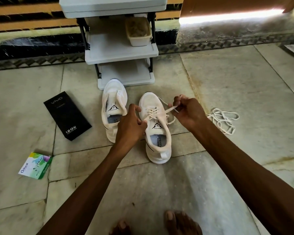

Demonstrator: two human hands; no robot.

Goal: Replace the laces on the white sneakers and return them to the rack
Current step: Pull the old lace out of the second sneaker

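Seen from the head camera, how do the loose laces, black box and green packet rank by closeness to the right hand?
1. Loose laces, on the floor just right of the right hand.
2. Black box, left of the laceless sneaker.
3. Green packet, farthest left, nearer the camera.

Left hand (131, 127) and right hand (189, 113) pinch lace (169, 110).
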